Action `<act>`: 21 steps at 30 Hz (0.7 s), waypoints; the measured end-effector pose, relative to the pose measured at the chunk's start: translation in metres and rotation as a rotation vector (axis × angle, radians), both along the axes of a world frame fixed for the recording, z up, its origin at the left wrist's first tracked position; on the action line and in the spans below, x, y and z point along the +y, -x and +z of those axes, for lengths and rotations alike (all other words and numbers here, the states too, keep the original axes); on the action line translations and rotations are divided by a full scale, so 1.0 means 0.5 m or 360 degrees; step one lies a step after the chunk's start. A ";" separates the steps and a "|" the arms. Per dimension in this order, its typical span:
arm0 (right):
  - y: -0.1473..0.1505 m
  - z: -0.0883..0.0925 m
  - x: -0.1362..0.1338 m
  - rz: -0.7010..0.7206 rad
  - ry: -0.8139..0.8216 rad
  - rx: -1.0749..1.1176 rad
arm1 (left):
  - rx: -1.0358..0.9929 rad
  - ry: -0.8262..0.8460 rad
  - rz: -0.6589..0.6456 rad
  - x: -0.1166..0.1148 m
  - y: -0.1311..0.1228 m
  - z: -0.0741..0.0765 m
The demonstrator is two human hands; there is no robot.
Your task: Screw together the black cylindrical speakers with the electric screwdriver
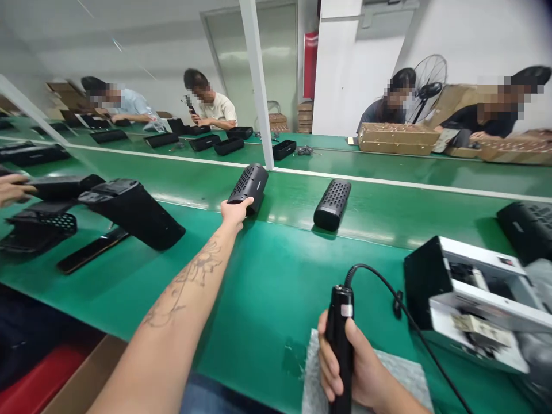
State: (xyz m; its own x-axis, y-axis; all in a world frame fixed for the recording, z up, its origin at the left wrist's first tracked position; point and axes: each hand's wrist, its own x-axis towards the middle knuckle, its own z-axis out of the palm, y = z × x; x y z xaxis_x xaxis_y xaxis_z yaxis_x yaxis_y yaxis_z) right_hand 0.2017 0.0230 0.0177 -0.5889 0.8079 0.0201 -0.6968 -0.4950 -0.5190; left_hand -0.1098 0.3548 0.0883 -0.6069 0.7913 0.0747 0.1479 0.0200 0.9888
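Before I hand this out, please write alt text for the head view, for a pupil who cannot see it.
A person's left hand grips an elongated black perforated casing at a green worktable, while the right hand holds a corded black cylindrical tool. A second black perforated casing lies to the right, and four people show farther back.

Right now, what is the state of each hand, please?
Left hand: closed on the near end of a black perforated casing.
Right hand: closed around a black corded tool.
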 end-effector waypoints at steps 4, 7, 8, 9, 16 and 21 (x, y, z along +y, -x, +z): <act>-0.027 0.060 -0.001 -0.0042 -0.0289 0.0117 | -0.0090 -0.0089 -0.0143 -0.154 -0.056 0.029; -0.091 0.132 -0.025 -0.0285 -0.0502 -0.0083 | -0.0056 -0.0190 -0.0404 -0.287 -0.092 0.045; -0.123 0.157 -0.035 -0.0435 -0.0577 -0.0212 | -0.0027 -0.0219 -0.0548 -0.333 -0.102 0.047; -0.158 0.181 -0.046 -0.0621 -0.0650 -0.0359 | 0.0005 -0.0225 -0.0698 -0.379 -0.111 0.045; -0.390 0.285 -0.055 -0.2101 -0.1068 -0.1005 | 0.0126 0.0019 -0.1438 -0.648 -0.164 -0.015; -0.442 0.256 0.006 -0.2257 -0.1159 -0.0997 | 0.0284 0.0046 -0.1680 -0.746 -0.193 -0.049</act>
State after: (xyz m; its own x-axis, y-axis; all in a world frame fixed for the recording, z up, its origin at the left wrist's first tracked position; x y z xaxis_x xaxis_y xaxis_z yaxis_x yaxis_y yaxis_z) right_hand 0.4225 0.0261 0.1458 0.4652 0.5948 0.6556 0.0332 0.7284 -0.6844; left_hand -0.0133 -0.0182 0.0639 0.4035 0.9125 0.0678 0.2466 -0.1798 0.9523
